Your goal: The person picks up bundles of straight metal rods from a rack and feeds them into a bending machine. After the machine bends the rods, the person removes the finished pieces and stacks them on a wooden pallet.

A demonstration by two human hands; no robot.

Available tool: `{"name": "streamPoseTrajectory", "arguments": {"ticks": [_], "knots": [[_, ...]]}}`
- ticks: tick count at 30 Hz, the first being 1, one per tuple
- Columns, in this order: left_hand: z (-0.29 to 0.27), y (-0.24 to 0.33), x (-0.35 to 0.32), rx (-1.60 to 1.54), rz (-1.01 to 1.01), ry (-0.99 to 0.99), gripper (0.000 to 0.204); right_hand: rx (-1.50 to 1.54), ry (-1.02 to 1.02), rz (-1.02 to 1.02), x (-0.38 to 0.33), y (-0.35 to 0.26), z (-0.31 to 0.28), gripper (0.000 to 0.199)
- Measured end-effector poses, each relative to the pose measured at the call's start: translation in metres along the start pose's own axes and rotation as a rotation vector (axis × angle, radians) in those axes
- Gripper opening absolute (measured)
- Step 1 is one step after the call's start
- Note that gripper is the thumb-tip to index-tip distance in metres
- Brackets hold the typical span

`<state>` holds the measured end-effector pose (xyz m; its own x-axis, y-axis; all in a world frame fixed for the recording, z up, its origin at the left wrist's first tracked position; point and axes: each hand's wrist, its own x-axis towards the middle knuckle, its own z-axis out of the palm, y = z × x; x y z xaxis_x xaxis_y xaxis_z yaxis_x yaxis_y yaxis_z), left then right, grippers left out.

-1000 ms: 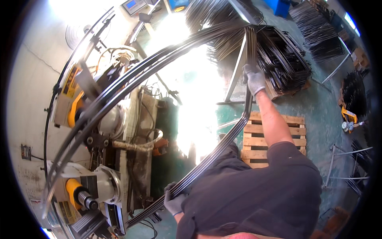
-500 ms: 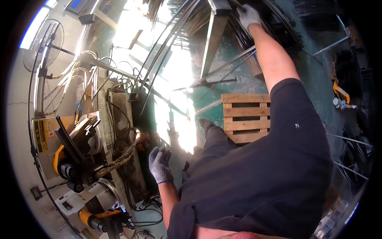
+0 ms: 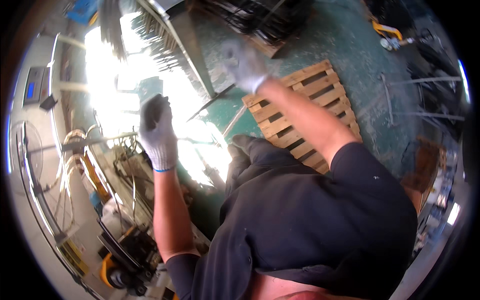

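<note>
My left hand (image 3: 159, 132), in a pale knitted glove with dark fingers and a blue cuff edge, is raised over the sunlit floor beside the machine. Its fingers are curled together with the thumb; whether anything is inside them does not show. My right hand (image 3: 245, 67), gloved alike, is smeared by motion between a slanted metal post (image 3: 192, 50) and the wooden pallet (image 3: 300, 107). Its grip cannot be made out. Beyond it, a pile of dark thin rods (image 3: 255, 17) rests on a wooden base.
A machine with hoses (image 3: 130, 250) stands at the lower left, near a fan (image 3: 27, 150) and a control box with a blue screen (image 3: 35, 85). Thin rods (image 3: 111, 27) hang at the upper left. At the right are a yellow-handled pallet truck (image 3: 387, 32) and a metal frame (image 3: 425, 80).
My right hand has come back from the dark rod pile toward my body. My left hand has risen forward, its fingers more curled. The whole view has turned.
</note>
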<state>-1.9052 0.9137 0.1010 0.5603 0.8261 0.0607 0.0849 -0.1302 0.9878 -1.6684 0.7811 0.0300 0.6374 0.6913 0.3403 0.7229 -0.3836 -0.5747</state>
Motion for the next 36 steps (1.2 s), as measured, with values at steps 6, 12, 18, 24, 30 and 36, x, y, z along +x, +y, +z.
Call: {"name": "streamPoseTrajectory", "arguments": {"ticks": [6, 12, 18, 24, 30, 36], "knots": [[0.049, 0.055, 0.118, 0.626, 0.866, -0.12, 0.03, 0.142, -0.517, 0.67, -0.23, -0.012, -0.009, 0.031], [0.093, 0.042, 0.196, 0.698, 1.205, -0.142, 0.027, -0.118, -0.319, 0.896, -0.312, -0.007, -0.067, 0.035], [0.1, 0.03, 0.22, 0.609, 1.214, -0.171, 0.026, -0.143, -0.142, 1.169, -0.341, -0.019, -0.103, 0.036], [0.129, 0.053, 0.233, 0.786, 1.066, -0.29, 0.024, -0.025, -0.268, 1.117, -0.312, 0.01, -0.104, 0.035], [0.127, 0.038, 0.242, 0.791, 1.182, -0.173, 0.027, 0.012, -0.138, 1.101, -0.295, 0.068, -0.104, 0.033], [0.152, 0.06, 0.14, 0.687, 0.907, -0.134, 0.024, 0.125, -0.376, 0.995, -0.301, 0.128, -0.104, 0.033]]}}
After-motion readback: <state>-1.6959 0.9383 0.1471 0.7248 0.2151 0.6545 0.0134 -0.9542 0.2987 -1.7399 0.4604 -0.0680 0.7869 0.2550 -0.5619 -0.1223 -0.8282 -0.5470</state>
